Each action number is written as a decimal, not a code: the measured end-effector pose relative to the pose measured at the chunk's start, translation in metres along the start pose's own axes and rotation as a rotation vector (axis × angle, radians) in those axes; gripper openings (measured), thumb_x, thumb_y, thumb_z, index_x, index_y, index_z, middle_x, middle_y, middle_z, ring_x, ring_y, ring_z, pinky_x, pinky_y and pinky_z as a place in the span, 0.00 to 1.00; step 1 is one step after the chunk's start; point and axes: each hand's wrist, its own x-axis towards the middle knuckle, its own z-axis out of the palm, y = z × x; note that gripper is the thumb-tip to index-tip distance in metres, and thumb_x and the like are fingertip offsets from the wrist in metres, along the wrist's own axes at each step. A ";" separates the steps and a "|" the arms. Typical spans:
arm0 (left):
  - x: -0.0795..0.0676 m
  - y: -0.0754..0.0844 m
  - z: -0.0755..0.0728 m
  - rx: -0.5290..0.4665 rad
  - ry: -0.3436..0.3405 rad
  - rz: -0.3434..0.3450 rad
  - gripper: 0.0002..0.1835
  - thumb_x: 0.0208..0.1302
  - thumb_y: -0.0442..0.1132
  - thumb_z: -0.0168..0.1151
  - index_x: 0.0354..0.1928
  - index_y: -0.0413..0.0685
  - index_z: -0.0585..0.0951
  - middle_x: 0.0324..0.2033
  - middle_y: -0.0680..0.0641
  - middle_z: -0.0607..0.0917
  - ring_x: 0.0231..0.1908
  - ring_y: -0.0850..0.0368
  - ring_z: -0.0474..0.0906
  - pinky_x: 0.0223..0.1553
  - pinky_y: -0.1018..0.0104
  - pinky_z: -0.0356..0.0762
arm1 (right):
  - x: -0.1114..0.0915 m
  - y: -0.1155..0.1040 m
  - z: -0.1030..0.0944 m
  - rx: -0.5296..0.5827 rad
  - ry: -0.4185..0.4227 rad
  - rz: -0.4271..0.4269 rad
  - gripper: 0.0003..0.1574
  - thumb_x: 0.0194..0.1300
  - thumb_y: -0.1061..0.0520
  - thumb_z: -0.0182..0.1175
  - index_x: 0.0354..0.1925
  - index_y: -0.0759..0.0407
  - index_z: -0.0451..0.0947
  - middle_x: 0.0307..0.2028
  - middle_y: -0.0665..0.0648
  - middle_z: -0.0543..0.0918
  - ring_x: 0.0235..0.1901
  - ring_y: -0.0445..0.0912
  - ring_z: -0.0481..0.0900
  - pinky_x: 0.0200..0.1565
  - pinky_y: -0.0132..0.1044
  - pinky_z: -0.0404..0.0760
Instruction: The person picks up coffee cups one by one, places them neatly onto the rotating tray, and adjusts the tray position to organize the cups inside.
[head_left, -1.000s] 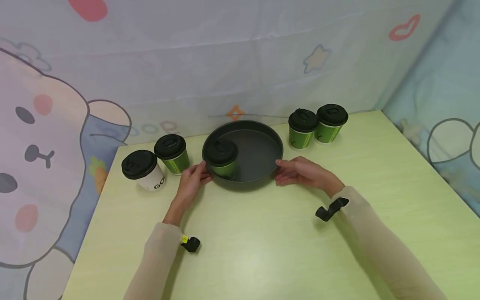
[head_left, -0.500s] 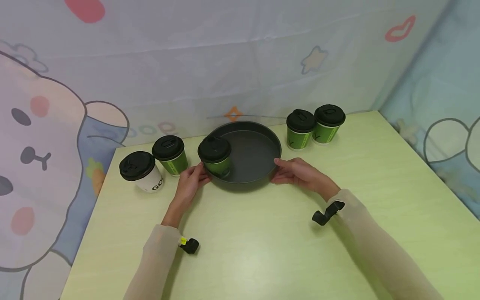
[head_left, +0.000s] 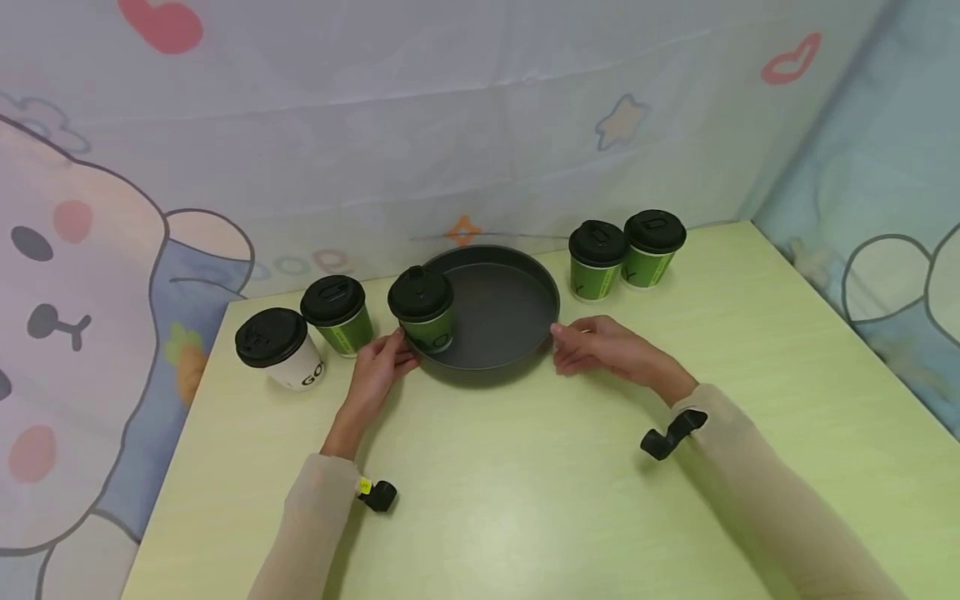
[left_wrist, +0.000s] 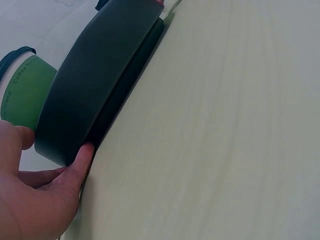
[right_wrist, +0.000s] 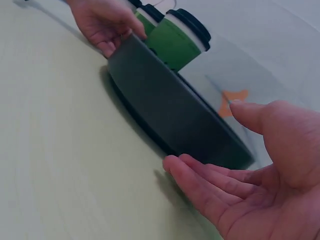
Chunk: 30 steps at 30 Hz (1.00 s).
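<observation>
A round dark grey pan (head_left: 501, 321) sits near the back of the table. One green paper cup with a black lid (head_left: 422, 308) stands inside it, against the left side. My left hand (head_left: 377, 367) grips the pan's left front rim, thumb at the top and fingers below, as the left wrist view shows the hand (left_wrist: 40, 195). At the pan's right side is my right hand (head_left: 607, 350). In the right wrist view that hand (right_wrist: 260, 175) has its thumb raised away from the rim and its fingers extended beside the pan's lower edge; whether they touch is unclear.
Left of the pan stand a white cup with a black lid (head_left: 281, 350) and a green lidded cup (head_left: 337, 315). Two more green cups, a nearer one (head_left: 596, 260) and a farther one (head_left: 652, 248), stand at the back right. A printed cloth (head_left: 360, 150) hangs behind the table.
The cup in the pan has shifted left towards the rim, and more of its side shows. My right hand has eased off the pan's right edge. My left hand keeps its grip.
</observation>
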 end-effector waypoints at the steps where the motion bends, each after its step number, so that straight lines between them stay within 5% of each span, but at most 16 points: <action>1: 0.000 0.000 0.000 0.000 0.000 -0.001 0.28 0.84 0.48 0.48 0.62 0.24 0.71 0.44 0.41 0.78 0.39 0.63 0.83 0.53 0.69 0.84 | -0.002 -0.003 -0.003 -0.044 0.029 -0.021 0.33 0.80 0.48 0.56 0.59 0.80 0.68 0.49 0.75 0.81 0.48 0.61 0.85 0.56 0.50 0.86; 6: 0.000 0.000 -0.002 0.001 0.005 0.000 0.27 0.84 0.47 0.48 0.63 0.24 0.71 0.44 0.41 0.77 0.39 0.63 0.83 0.52 0.69 0.85 | -0.012 -0.023 -0.013 -0.407 0.327 -0.196 0.35 0.72 0.38 0.65 0.59 0.65 0.73 0.51 0.67 0.84 0.48 0.58 0.84 0.52 0.49 0.85; 10: 0.000 0.000 -0.002 0.003 0.013 -0.007 0.27 0.84 0.47 0.48 0.63 0.24 0.71 0.44 0.42 0.78 0.39 0.63 0.83 0.52 0.69 0.85 | -0.014 -0.038 -0.013 -0.658 0.614 -0.409 0.39 0.67 0.39 0.70 0.61 0.65 0.73 0.52 0.65 0.80 0.48 0.59 0.78 0.48 0.50 0.78; 13: 0.000 0.000 -0.003 0.004 0.014 -0.008 0.27 0.84 0.47 0.48 0.63 0.24 0.71 0.44 0.42 0.78 0.39 0.63 0.82 0.52 0.69 0.85 | -0.009 -0.046 -0.013 -0.751 0.743 -0.475 0.48 0.64 0.40 0.73 0.68 0.66 0.68 0.59 0.70 0.72 0.54 0.64 0.72 0.53 0.58 0.75; 21: 0.000 0.001 -0.002 -0.001 0.009 0.003 0.28 0.84 0.48 0.49 0.64 0.24 0.71 0.45 0.41 0.78 0.40 0.62 0.82 0.54 0.68 0.84 | 0.013 -0.050 -0.010 -0.924 0.767 -0.309 0.58 0.68 0.34 0.67 0.81 0.54 0.53 0.73 0.74 0.53 0.64 0.74 0.62 0.44 0.69 0.79; 26: 0.001 -0.001 0.000 -0.001 0.008 0.002 0.27 0.84 0.47 0.49 0.63 0.24 0.72 0.45 0.42 0.78 0.40 0.62 0.82 0.53 0.68 0.84 | 0.023 -0.044 -0.008 -0.966 0.771 -0.289 0.48 0.70 0.35 0.66 0.76 0.57 0.64 0.74 0.74 0.52 0.66 0.77 0.61 0.46 0.72 0.79; 30: 0.001 -0.001 0.000 0.000 0.012 0.010 0.27 0.84 0.47 0.48 0.61 0.24 0.73 0.43 0.42 0.79 0.39 0.63 0.82 0.52 0.68 0.85 | 0.028 -0.044 -0.009 -0.948 0.791 -0.356 0.39 0.69 0.37 0.68 0.66 0.57 0.72 0.72 0.73 0.56 0.62 0.76 0.65 0.47 0.71 0.79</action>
